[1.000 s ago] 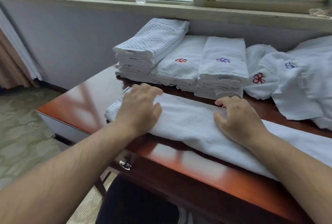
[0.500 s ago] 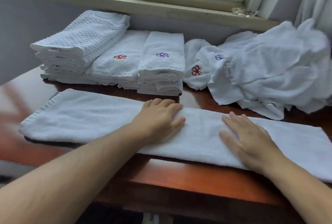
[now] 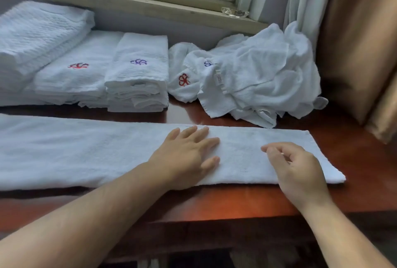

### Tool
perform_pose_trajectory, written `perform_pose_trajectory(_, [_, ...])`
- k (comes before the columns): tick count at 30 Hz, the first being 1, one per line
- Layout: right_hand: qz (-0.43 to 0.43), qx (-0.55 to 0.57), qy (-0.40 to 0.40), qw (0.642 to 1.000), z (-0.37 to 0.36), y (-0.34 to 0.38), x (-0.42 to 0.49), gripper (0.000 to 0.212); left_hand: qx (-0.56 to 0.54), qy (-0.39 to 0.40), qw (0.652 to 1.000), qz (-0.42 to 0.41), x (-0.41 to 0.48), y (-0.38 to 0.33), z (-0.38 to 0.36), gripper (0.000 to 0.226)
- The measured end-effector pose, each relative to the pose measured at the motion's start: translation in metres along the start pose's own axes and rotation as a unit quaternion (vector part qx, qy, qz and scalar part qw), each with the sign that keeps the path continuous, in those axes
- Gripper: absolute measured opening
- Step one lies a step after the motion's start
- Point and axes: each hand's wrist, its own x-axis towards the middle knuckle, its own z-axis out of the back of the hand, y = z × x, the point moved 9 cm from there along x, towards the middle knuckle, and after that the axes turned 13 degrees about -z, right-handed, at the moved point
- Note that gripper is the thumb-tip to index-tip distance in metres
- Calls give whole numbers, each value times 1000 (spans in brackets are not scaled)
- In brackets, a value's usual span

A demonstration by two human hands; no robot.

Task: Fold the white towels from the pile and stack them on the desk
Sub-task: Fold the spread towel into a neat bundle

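White towel (image 3: 86, 151) lies along the desk (image 3: 354, 192). I press my left hand (image 3: 184, 158) flat on it, fingers spread. My right hand (image 3: 298, 169) rests loosely curled, holding nothing.

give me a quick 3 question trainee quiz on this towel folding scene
1. True or false: the left hand lies flat on the long towel.
2. Which colour is the emblem on the folded stack nearest the unfolded pile? A red B purple C green
3. Fill in: the right hand hovers with loosely curled fingers near the towel's ___ end.

Key: 1 true; 2 B; 3 right
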Motion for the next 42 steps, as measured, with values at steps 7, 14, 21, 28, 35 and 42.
perform_pose_trajectory(7, [-255,285,-172,908,53,-78,-39,27,21,20,1000,9,5,2,-6,72])
perform_pose_trajectory(14, [-393,591,-81,700,37,-69,-61,56,29,18,999,4,4,4,-8,82])
perform_pose_trajectory(21, [-426,663,58,612,-5,-38,-72,65,31,27,999,8,3,5,-9,78])
perform_pose_trajectory(28, [-439,623,165,626,-56,-18,-73,52,24,29,999,7,-5,1,-6,79])
perform_pose_trajectory(35, [-375,661,-10,650,-14,-55,-19,32,6,24,1000,4,-13,-3,-4,86])
perform_pose_trajectory(42, [-416,546,-136,714,21,-93,18,14,6,24,1000,7,-12,-4,-3,86])
